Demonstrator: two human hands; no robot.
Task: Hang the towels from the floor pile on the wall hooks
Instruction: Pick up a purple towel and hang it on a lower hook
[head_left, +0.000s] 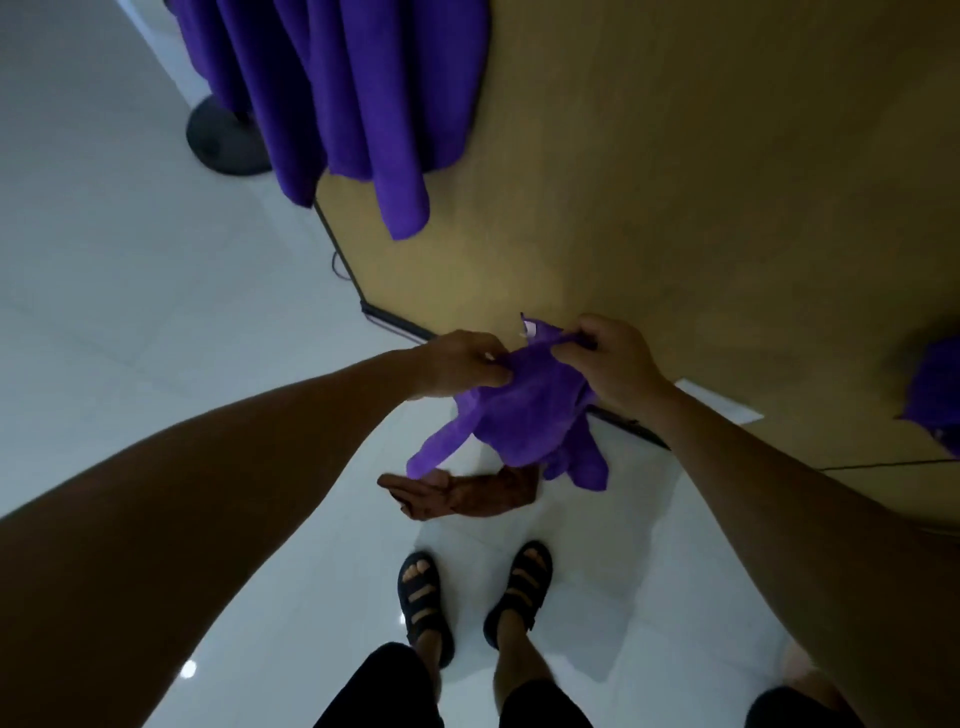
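Dim, soft blur, wide-angle edge distortion

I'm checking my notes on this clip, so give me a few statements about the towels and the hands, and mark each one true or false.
1. The left hand and right hand both grip the held towel. True.
2. The brown towel hangs on a hook. False: it lies on the floor, in front of the feet.
3. The hung towels at upper left are purple. True.
4. The person is barefoot. False: they wear black sandals.
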